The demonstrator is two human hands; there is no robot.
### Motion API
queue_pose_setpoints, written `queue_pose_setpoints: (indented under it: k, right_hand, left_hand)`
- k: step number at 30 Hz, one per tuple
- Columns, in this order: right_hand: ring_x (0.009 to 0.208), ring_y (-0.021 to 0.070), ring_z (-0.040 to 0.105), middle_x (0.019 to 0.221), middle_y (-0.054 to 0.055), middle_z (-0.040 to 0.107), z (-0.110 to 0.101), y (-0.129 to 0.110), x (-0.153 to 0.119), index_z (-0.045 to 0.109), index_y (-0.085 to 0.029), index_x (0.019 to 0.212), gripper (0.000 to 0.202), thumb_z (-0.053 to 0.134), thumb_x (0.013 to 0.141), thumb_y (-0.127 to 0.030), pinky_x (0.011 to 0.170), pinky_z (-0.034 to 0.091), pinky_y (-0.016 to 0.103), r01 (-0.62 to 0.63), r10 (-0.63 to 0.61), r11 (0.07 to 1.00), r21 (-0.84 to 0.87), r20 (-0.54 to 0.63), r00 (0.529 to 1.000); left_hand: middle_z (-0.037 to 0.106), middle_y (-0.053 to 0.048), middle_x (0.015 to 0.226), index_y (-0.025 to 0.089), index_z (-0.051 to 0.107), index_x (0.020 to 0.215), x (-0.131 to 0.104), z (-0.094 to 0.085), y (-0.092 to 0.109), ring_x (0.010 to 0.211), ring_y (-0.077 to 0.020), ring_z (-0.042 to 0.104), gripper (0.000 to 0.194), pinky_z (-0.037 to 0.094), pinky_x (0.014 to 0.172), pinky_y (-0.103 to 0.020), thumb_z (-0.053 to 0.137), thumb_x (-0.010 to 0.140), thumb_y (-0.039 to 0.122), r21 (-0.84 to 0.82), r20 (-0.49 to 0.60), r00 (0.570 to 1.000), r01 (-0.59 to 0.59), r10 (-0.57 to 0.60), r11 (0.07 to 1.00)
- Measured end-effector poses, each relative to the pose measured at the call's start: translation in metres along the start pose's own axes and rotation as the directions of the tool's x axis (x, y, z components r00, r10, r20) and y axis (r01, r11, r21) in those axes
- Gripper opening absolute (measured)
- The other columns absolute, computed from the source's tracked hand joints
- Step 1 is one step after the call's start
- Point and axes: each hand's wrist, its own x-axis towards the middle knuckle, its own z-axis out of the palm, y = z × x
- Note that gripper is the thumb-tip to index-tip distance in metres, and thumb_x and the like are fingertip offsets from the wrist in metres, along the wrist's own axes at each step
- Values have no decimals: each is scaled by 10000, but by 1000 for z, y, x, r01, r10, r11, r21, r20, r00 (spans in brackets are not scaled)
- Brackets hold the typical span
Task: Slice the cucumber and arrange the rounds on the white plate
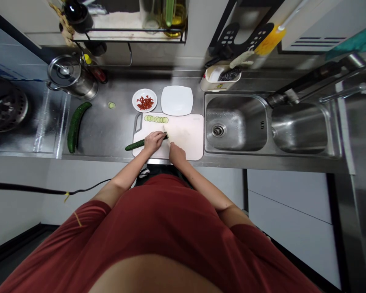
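Observation:
My left hand (154, 141) is closed over a dark green cucumber (135, 145) that lies across the left part of a white cutting board (189, 138). The uncut end sticks out past the board's left edge. In my right hand (177, 154) is the handle of a knife (166, 133), its blade at the cut end of the cucumber beside my left fingertips. A row of thin cucumber slices (156, 119) lies overlapping along the board's far edge. Fingers hide part of the cucumber, and the knife handle is mostly covered.
Behind the board stand a plate of small red pieces (145, 101) and a white square plate (177, 100). Another cucumber (77, 126), a cucumber end (111, 105) and a steel pot (73, 77) are to the left. A double sink (236, 122) adjoins on the right.

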Motion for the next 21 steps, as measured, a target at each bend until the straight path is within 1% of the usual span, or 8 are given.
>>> queue_pose_setpoints:
  k: [6, 15, 21]
  right_hand:
    - [990, 229, 645, 1073, 129, 651, 0, -1, 7, 447, -142, 1166, 280, 328, 921, -74, 822, 469, 318, 16, -15, 1000, 11, -27, 1000]
    - [1007, 226, 642, 1069, 133, 651, -1, 2, 5, 450, -141, 1158, 273, 332, 923, -65, 833, 462, 311, 17, -17, 1000, 5, -3, 1000]
    - [1007, 220, 642, 1083, 132, 654, -3, -2, 13, 445, -142, 1168, 275, 336, 926, -75, 842, 465, 305, 6, -6, 1000, 8, -12, 1000]
  left_hand:
    - [674, -48, 1123, 267, 700, 1081, 0, 1, -1, 1013, -193, 596, 314, 455, 837, -313, 421, 954, 337, 6, -4, 1000, -3, 3, 1000]
    - [673, -45, 1134, 267, 705, 1070, 0, 2, -2, 1019, -196, 598, 309, 462, 833, -314, 429, 948, 331, 10, -5, 1000, 8, -8, 1000]
    - [674, -40, 1131, 274, 697, 1091, -1, 3, -3, 1016, -193, 596, 311, 453, 842, -312, 424, 952, 327, 2, -13, 1000, -1, 1, 1000]
